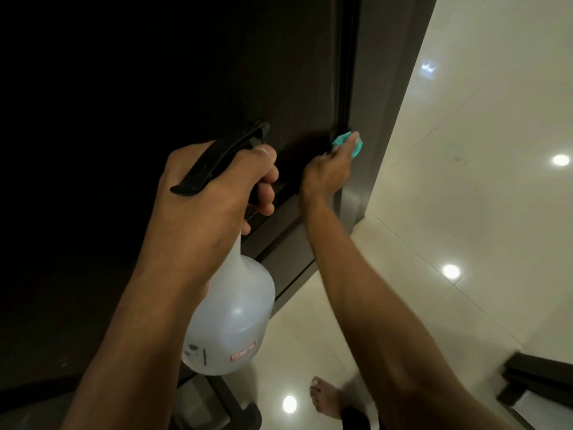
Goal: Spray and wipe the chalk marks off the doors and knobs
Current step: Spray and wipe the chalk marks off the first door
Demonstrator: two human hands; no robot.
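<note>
A dark brown door [192,72] fills the left and middle of the view. My left hand [217,187] grips a translucent white spray bottle [229,318] by its black trigger head, nozzle pointing at the door. Further right, my right hand [328,172] holds a small teal cloth [347,142] against the door's right edge, beside the dark frame [366,119]. No knob or chalk mark is visible in the dim light.
Glossy cream floor tiles [465,181] with ceiling-light reflections spread to the right. My bare foot [328,398] stands at the bottom centre. A dark ledge or frame piece [539,386] sits at the bottom right corner.
</note>
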